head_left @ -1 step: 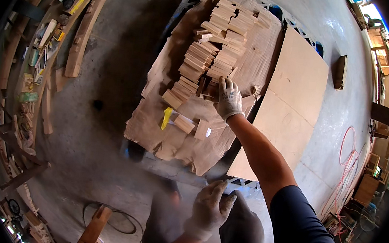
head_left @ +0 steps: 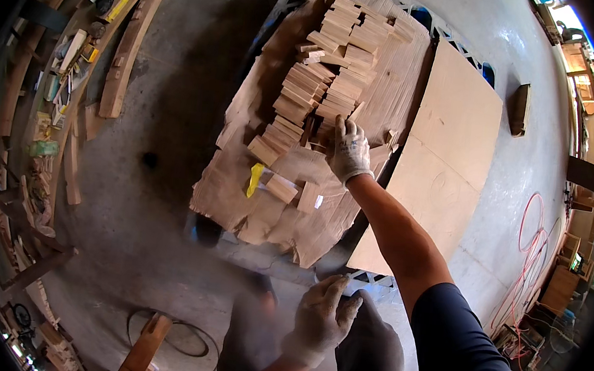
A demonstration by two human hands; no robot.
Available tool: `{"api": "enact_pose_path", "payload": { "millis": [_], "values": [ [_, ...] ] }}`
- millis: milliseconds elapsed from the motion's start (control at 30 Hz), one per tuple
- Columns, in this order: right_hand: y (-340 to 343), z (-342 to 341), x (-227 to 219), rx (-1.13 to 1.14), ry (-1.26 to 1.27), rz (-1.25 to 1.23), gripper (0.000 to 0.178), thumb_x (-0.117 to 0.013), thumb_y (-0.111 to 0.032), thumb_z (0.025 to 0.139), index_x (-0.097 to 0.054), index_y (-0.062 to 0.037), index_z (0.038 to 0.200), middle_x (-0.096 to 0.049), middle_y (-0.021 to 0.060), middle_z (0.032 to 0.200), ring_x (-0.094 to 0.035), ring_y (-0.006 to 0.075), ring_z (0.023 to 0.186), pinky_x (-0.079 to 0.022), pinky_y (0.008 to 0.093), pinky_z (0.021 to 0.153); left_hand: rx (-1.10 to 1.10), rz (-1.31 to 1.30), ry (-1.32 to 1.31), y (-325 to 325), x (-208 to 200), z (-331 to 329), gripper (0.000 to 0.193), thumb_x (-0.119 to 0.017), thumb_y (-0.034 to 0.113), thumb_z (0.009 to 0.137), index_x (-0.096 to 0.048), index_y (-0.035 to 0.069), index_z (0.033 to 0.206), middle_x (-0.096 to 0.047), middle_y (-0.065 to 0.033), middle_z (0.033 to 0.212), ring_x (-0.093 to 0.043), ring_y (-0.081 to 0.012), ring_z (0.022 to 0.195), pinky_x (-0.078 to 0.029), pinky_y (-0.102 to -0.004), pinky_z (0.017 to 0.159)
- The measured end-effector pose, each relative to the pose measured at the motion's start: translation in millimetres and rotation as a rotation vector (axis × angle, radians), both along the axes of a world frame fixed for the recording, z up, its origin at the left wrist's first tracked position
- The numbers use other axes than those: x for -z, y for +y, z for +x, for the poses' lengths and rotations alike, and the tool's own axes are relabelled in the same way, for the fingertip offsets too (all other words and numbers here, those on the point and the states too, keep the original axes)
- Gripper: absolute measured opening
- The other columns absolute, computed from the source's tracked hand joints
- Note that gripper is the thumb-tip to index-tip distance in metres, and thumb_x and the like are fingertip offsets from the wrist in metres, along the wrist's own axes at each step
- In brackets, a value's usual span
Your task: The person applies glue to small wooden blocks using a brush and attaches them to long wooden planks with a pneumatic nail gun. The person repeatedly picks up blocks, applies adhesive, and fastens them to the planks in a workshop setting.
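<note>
My right hand, in a pale work glove, reaches to the near end of a row of small wooden blocks. Its fingers bend over a wooden block there; the palm side is hidden. A second row of blocks leans alongside to the left. Both rows lie on a brown cardboard sheet. Closer to me are two loose pieces, a block and a flat piece with a white label, beside a yellow strip. My left hand, also gloved, hovers above my knees, thumb and fingers apart, nothing visible in it.
Under the cardboard is a dark pallet, with another cardboard sheet on its right. Long timbers and cluttered shelving stand at the left. A beam end and a black cable lie lower left; a red hose lies right.
</note>
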State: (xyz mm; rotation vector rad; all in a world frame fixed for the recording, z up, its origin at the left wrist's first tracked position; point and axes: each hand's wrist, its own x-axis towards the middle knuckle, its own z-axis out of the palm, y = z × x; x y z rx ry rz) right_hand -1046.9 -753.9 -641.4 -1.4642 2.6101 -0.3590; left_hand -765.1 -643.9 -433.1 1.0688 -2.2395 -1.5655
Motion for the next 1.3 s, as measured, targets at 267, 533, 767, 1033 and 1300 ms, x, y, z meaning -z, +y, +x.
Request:
{"api": "enact_pose_path", "payload": {
  "millis": [267,533,767,1033,1300],
  "values": [
    [-11,16,-17,0.132,-0.090,0.161,0.080,-0.076,-0.033,0.085,-0.044,-0.0010,0.152,-0.064,0.0250,0.125,-0.060,0.0475,0.112,-0.053,0.0568,0.092,0.039,-0.026,-0.008,-4,2,-5,0.043,-0.079,0.024,0.094,-0.066,0.001,0.128,-0.072,-0.0218,0.118,-0.070,-0.0405,0.109,-0.057,-0.0480,0.095],
    [78,65,-140,0.039,-0.331,0.278,0.035,-0.068,-0.051,0.097,-0.064,-0.0258,0.121,-0.067,0.0143,0.114,-0.063,0.0437,0.107,-0.053,0.0544,0.094,-0.097,-0.003,-0.265,44,19,62,0.039,-0.077,0.028,0.096,-0.070,0.002,0.124,-0.074,-0.0217,0.117,-0.070,-0.0387,0.112,-0.056,-0.0453,0.097],
    [235,178,-365,0.268,-1.536,0.057,0.041,-0.079,-0.034,0.093,-0.064,-0.0111,0.123,-0.071,0.0036,0.111,-0.069,0.0219,0.103,-0.056,0.0389,0.091,-0.094,-0.077,-0.246,58,-122,159,0.037,-0.075,0.028,0.097,-0.073,0.003,0.124,-0.077,-0.0171,0.118,-0.072,-0.0342,0.115,-0.056,-0.0411,0.099],
    [242,259,-543,-0.275,-1.575,0.151,0.049,-0.079,-0.015,0.095,-0.058,-0.0072,0.139,-0.071,0.0032,0.110,-0.069,0.0141,0.100,-0.060,0.0326,0.085,-0.651,0.086,-0.325,90,-311,254,0.041,-0.075,0.028,0.096,-0.073,-0.003,0.122,-0.077,-0.0213,0.120,-0.074,-0.0309,0.111,-0.058,-0.0402,0.096],
    [297,283,-559,-0.452,-1.851,0.460,0.052,-0.076,-0.008,0.097,-0.057,-0.0070,0.145,-0.069,0.0070,0.126,-0.071,0.0199,0.107,-0.060,0.0355,0.094,-1.181,0.008,-0.150,328,-351,322,0.037,-0.074,0.026,0.096,-0.073,-0.004,0.118,-0.076,-0.0243,0.117,-0.075,-0.0355,0.109,-0.058,-0.0421,0.097]
  ]
}}
